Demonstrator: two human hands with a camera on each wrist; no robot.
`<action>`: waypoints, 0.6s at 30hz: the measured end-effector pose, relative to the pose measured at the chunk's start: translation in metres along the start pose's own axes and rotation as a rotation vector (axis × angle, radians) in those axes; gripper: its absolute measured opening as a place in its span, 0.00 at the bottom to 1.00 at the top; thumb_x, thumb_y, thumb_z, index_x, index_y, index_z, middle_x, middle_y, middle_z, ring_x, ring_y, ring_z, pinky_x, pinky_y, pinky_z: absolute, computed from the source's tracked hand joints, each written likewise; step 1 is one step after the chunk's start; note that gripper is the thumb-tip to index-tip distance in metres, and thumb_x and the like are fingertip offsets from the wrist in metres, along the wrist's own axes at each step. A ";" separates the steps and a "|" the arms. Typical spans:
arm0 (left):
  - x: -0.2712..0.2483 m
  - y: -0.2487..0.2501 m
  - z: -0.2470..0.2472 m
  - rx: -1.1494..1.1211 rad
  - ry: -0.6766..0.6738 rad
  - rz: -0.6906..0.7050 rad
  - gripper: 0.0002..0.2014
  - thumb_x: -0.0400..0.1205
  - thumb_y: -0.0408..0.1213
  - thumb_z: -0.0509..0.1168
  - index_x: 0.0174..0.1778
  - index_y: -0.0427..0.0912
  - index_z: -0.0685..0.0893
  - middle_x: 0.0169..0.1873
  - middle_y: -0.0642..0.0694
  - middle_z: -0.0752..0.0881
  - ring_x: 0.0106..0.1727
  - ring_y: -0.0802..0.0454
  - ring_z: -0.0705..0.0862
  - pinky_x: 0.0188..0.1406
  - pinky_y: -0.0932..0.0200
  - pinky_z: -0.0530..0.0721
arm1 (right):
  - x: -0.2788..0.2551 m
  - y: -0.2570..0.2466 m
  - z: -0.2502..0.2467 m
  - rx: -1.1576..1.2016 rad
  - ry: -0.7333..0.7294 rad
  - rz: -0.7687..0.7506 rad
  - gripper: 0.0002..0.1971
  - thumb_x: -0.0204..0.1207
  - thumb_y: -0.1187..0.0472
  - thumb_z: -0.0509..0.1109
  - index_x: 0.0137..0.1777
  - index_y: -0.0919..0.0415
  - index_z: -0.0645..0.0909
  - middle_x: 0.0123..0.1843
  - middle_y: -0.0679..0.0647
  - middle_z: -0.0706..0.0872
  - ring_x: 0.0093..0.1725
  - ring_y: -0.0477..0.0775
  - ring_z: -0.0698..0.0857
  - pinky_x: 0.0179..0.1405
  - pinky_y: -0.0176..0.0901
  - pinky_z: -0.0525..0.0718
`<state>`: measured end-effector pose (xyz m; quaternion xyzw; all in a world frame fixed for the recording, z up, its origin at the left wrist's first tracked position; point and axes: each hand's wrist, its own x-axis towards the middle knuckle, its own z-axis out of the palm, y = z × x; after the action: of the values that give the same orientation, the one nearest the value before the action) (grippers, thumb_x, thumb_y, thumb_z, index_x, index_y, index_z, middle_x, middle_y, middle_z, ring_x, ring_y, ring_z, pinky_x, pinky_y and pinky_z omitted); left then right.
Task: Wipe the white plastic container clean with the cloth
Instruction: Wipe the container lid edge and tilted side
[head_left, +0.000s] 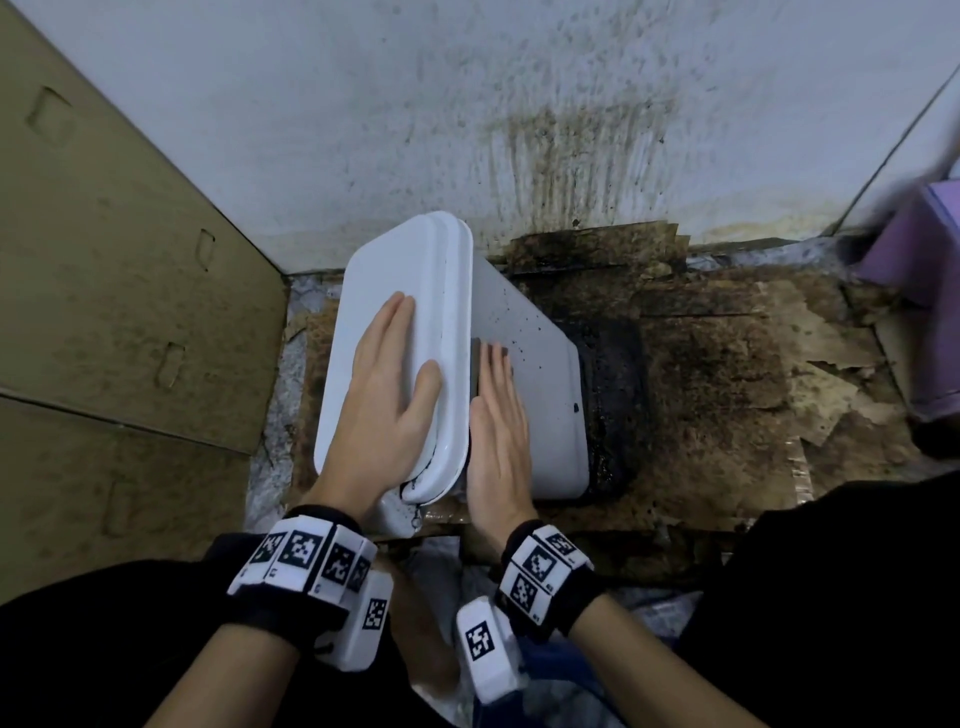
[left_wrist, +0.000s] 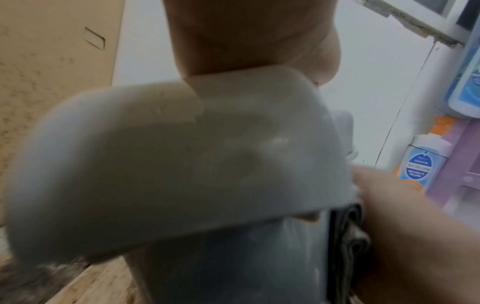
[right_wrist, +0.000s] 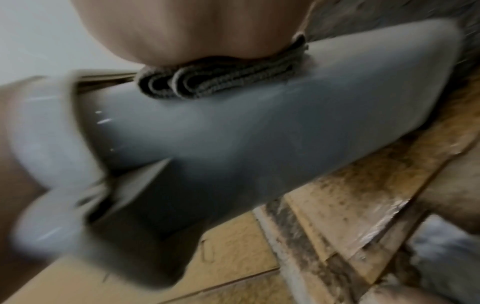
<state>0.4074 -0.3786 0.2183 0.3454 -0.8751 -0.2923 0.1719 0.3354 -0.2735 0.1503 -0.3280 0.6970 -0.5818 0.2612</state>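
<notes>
A tall white plastic container (head_left: 530, 374) lies tilted on stained cardboard, its lidded top (head_left: 395, 291) toward the left. My left hand (head_left: 387, 384) rests flat on the lid with straight fingers. My right hand (head_left: 498, 410) lies flat on the container's side wall just right of the lid rim, pressing a folded grey cloth (head_left: 480, 353) against it. The cloth (right_wrist: 221, 82) shows as a folded wad under the palm in the right wrist view, and as a dark folded edge of cloth (left_wrist: 345, 246) in the left wrist view. Dark specks dot the wall beyond the fingers.
A cardboard panel (head_left: 104, 291) stands at the left. The stained white wall (head_left: 519, 130) is behind. Dirty, torn cardboard (head_left: 727, 374) covers the floor to the right. A purple unit (head_left: 914, 270) stands at far right, with bottles (left_wrist: 420, 162) beside it.
</notes>
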 end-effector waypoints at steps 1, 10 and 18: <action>0.000 0.001 0.000 -0.007 -0.003 -0.001 0.31 0.91 0.49 0.54 0.90 0.45 0.57 0.89 0.54 0.57 0.89 0.62 0.52 0.86 0.69 0.49 | 0.000 0.005 -0.003 -0.010 0.006 -0.024 0.27 0.91 0.51 0.40 0.89 0.48 0.49 0.91 0.42 0.48 0.88 0.40 0.46 0.87 0.46 0.46; -0.001 -0.001 -0.004 -0.031 0.012 -0.005 0.30 0.91 0.47 0.57 0.90 0.46 0.59 0.89 0.54 0.59 0.88 0.62 0.55 0.87 0.64 0.52 | 0.006 0.112 -0.037 -0.044 0.015 0.249 0.25 0.92 0.58 0.41 0.88 0.52 0.46 0.91 0.46 0.45 0.88 0.38 0.44 0.89 0.49 0.44; 0.000 0.005 0.000 -0.008 -0.003 -0.017 0.30 0.92 0.45 0.57 0.90 0.47 0.58 0.89 0.55 0.57 0.88 0.64 0.53 0.82 0.76 0.47 | 0.012 0.107 -0.034 0.033 0.078 0.442 0.26 0.92 0.58 0.44 0.89 0.54 0.46 0.91 0.47 0.45 0.88 0.40 0.44 0.89 0.48 0.41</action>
<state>0.4050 -0.3763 0.2216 0.3515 -0.8712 -0.2977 0.1697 0.2858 -0.2488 0.0519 -0.1402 0.7519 -0.5340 0.3605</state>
